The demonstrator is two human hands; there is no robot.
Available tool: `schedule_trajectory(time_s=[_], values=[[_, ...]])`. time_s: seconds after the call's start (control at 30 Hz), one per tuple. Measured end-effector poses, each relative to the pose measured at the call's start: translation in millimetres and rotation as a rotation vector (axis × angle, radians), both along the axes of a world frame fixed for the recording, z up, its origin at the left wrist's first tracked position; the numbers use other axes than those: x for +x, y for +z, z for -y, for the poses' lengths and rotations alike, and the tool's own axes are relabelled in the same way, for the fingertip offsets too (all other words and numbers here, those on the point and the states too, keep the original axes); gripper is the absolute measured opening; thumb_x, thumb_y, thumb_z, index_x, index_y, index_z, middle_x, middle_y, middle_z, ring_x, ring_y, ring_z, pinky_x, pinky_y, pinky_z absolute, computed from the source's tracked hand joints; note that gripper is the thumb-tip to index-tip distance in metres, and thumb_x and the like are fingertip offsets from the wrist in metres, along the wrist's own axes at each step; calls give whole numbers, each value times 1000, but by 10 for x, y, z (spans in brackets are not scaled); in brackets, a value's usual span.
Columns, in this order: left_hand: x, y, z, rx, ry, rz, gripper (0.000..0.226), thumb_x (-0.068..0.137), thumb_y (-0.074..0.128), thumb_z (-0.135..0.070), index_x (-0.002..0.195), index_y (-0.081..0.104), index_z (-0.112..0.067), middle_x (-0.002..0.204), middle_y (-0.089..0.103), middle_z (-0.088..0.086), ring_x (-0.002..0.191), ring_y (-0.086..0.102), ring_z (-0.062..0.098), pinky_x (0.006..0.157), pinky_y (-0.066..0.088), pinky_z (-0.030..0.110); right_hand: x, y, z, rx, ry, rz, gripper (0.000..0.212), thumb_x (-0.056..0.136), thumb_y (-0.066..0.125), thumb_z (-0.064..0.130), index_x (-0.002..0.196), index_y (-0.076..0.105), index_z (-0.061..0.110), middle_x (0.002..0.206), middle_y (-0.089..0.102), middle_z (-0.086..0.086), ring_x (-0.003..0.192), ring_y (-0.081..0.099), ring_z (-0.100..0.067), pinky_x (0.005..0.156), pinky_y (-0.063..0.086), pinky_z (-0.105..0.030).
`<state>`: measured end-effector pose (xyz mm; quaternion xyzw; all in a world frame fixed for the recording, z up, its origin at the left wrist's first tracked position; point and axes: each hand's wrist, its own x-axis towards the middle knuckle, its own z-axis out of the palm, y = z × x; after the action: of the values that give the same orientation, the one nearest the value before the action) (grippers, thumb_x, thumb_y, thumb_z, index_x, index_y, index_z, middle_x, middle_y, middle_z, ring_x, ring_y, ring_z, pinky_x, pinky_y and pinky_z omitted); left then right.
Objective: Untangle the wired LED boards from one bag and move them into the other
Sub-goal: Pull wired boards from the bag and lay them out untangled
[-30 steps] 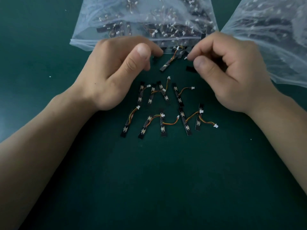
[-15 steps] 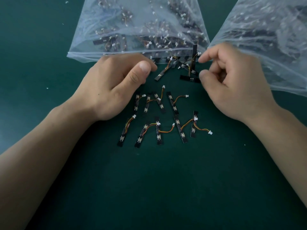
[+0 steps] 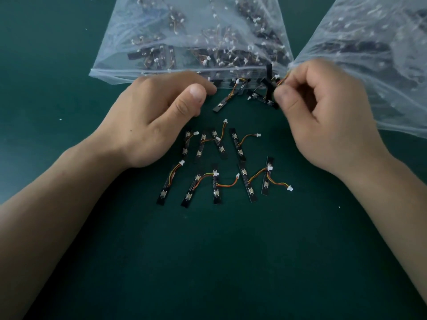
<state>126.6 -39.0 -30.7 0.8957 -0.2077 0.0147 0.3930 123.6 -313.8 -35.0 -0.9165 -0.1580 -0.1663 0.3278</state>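
Note:
A clear left bag [image 3: 184, 31] full of wired LED boards lies at the top centre, its mouth facing me. My left hand [image 3: 157, 116] rests at that mouth with its fingers curled; what the fingertips hold is hidden. A small tangle of black boards [image 3: 265, 93] with orange wires sits just outside the mouth. My right hand [image 3: 323, 116] pinches this tangle by wire and board, beside the edge of the right bag [image 3: 381, 54]. One more board [image 3: 227, 99] lies slanted between my hands. Several separated boards [image 3: 221, 167] lie in two rows below.
Everything rests on a dark green mat [image 3: 208, 262]. The right bag also holds boards and spreads over the top right corner. A few white specks dot the mat at the left.
My right hand has drawn the tangle out of the left bag's mouth and to the right, and one board now stands upright. My left hand stays at the mouth. The view has tilted.

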Motion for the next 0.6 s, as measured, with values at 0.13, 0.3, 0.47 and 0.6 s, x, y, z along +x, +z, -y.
schedule_trajectory(time_s=[0.13, 0.3, 0.47, 0.6], values=[[7, -5, -5, -8, 4, -9, 51, 108, 28, -56, 135, 62, -29, 95, 70, -6, 74, 59, -3, 68, 38, 20, 8, 6, -1, 129, -4, 38, 14, 108, 50, 23, 96, 51, 14, 82, 51, 18, 72, 46, 5, 69, 34, -14], [1, -1, -9, -2, 3, -14, 51, 107, 28, -56, 135, 62, -29, 94, 69, -7, 73, 59, -4, 67, 38, 18, 41, -29, 2, 250, 57, -20, 7, 105, 48, 11, 111, 47, 15, 79, 65, 7, 69, 60, -7, 72, 41, -20], [-5, 6, -6, 3, 6, -14, 51, 107, 29, -56, 137, 60, -29, 95, 70, -6, 75, 59, -4, 70, 39, 27, 56, -38, 55, 366, 77, -55, 31, 103, 47, 7, 117, 69, 25, 80, 68, 10, 61, 57, -18, 62, 43, -25], [-6, 3, -6, -5, 3, -16, 52, 107, 29, -56, 137, 60, -28, 95, 70, -7, 75, 59, -4, 69, 39, 27, 12, -41, 40, 353, 122, -63, 44, 96, 59, -1, 133, 62, 22, 109, 73, 11, 77, 65, -14, 67, 49, -24]])
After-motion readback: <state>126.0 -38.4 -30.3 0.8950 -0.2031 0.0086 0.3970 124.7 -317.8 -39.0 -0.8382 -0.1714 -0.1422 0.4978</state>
